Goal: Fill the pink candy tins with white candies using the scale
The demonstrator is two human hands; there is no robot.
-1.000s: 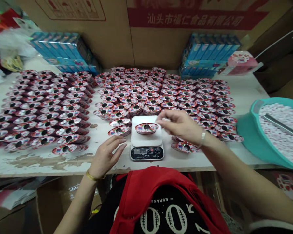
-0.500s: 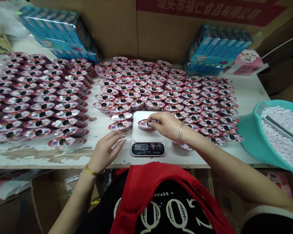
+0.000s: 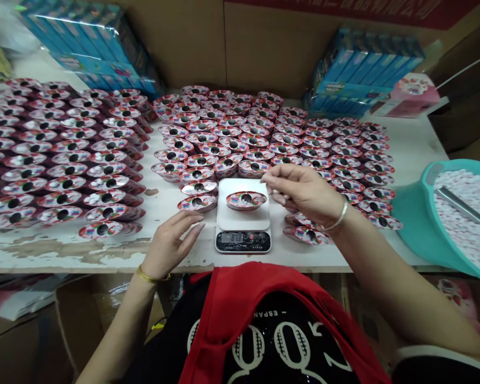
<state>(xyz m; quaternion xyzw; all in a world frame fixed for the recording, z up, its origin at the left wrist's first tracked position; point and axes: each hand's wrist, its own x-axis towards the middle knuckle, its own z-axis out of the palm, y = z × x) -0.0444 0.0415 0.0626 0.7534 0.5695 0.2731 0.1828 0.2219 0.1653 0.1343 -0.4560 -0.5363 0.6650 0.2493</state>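
Note:
A white digital kitchen scale (image 3: 242,221) stands in front of me with its display lit. One small oval-topped box (image 3: 234,200), red and white with a round hole in its top, rests upright on the scale's platform. My right hand (image 3: 300,193) hovers at the platform's right edge, thumb and forefinger pinched together; whether something small is between them I cannot make out. Left of the scale, my left hand (image 3: 174,240) lies at the table with fingers stretched out and holds nothing. Just beyond its fingertips stands another oval box (image 3: 197,203).
Dense rows of the same boxes stand left (image 3: 63,215) and behind the scale. Blue packs (image 3: 368,64) in clear film stand at the back. A teal basin (image 3: 420,234) at the right holds small white pieces and a metal scoop (image 3: 464,210). The white table (image 3: 160,261) has peeling paint.
My right hand has drawn back to the right from the hole of the box on the scale. The scale's display reading has gone up. My left hand has hardly moved.

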